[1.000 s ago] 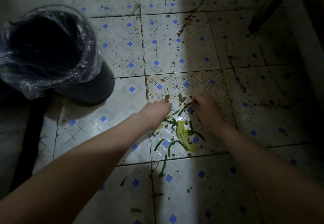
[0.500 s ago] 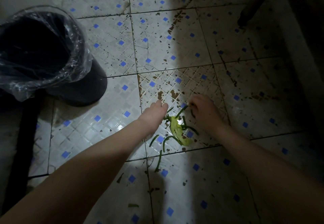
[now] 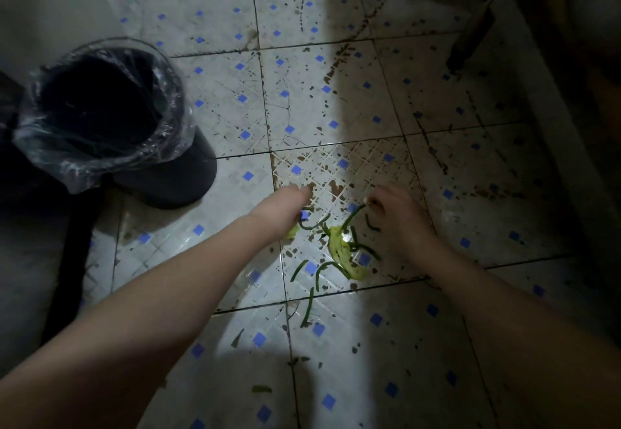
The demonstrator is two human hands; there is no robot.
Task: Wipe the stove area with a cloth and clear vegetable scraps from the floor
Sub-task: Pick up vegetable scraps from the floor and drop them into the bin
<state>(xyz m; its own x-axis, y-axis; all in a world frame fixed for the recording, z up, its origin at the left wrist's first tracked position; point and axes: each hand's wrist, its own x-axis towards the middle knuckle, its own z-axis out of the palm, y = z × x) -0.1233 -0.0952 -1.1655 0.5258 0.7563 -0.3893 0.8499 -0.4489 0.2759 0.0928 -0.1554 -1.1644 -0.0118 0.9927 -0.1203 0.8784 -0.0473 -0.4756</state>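
Vegetable scraps lie on the tiled floor (image 3: 228,99): a yellow-green leaf piece (image 3: 341,253) and several dark green strips (image 3: 324,269) around it. My left hand (image 3: 285,210) reaches down at the left edge of the pile, its fingers curled over a small yellowish scrap (image 3: 293,232). My right hand (image 3: 398,217) is at the pile's right side, fingertips pinching one end of a long green strip (image 3: 354,217). No cloth or stove is in view.
A dark bin (image 3: 111,126) lined with a clear plastic bag stands on the floor to the left. Dark furniture legs (image 3: 470,32) rise at the upper right. Stray green bits (image 3: 261,389) lie nearer to me. The tiles are stained brown.
The view has shifted, so the bin and scraps sit lower and further right in frame. Both hands stay at the pile; my right hand keeps hold of the strip's end.
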